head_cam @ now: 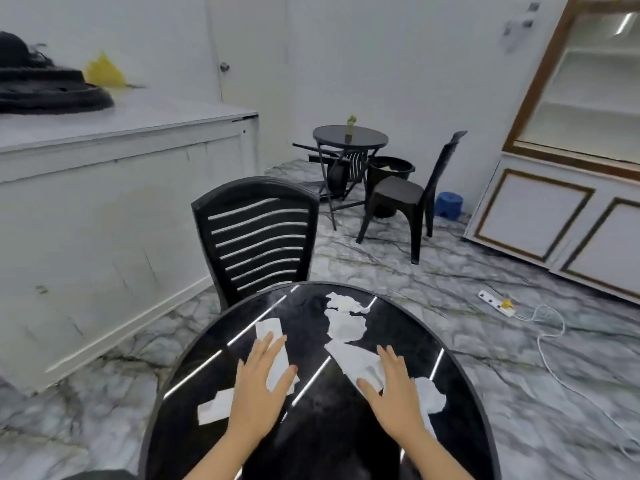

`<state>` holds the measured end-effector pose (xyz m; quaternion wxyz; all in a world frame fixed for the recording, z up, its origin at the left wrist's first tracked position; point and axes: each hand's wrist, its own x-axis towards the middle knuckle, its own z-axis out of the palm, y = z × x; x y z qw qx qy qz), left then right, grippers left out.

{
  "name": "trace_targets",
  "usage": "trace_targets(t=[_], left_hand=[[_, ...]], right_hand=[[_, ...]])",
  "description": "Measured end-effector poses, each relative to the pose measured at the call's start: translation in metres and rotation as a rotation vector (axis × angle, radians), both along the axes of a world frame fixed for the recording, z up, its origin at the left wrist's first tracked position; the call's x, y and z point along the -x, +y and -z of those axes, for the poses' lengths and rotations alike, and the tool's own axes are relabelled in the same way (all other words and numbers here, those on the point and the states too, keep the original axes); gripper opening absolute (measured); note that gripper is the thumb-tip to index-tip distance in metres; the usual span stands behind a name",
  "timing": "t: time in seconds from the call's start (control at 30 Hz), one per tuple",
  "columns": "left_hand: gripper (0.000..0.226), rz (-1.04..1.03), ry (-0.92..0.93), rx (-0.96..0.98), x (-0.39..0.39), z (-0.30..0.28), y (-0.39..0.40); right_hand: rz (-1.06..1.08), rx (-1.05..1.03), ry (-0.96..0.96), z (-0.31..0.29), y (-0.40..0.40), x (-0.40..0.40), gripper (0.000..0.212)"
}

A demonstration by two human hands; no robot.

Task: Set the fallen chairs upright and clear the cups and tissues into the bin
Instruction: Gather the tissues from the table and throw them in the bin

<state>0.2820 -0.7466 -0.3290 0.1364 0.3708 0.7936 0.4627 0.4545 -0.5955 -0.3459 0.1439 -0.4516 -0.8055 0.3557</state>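
On black round table (194, 441), both hands (265, 377) (391, 386) flat, fingers spread, over white tissues (346, 327).

Marble-pattern floor (450, 271) around me, grey veins. White walls (381, 64). Long white counter (121, 161) on my left. Door with knob (224, 66) behind it. Tall cabinet (571, 133) on my right, brown trim, bare shelves above, panel doors below. Blue stool (448, 203) beside it. White power strip (496, 303) with cord on floor.
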Motion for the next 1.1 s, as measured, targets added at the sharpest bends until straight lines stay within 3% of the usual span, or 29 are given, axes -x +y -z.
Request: trace_targets(t=[0.3, 0.5, 0.67, 1.1], left_hand=[[0.056, -0.211, 0.053, 0.23, 0.004, 0.048, 0.005], [0.074, -0.413, 0.08, 0.457, 0.013, 0.067, 0.009], [0.09, -0.445, 0.145, 0.66, 0.015, 0.076, 0.015], [0.109, -0.392, 0.246, 0.696, 0.016, 0.08, 0.012]], right_hand=[[0.189, -0.058, -0.246, 0.031, 0.022, -0.01, 0.077], [0.198, -0.015, -0.308, 0.053, 0.023, 0.018, 0.079], [0.172, -0.071, -0.363, 0.06, 0.026, 0.042, 0.084], [0.047, -0.156, -0.295, 0.066, 0.02, 0.039, 0.056]])
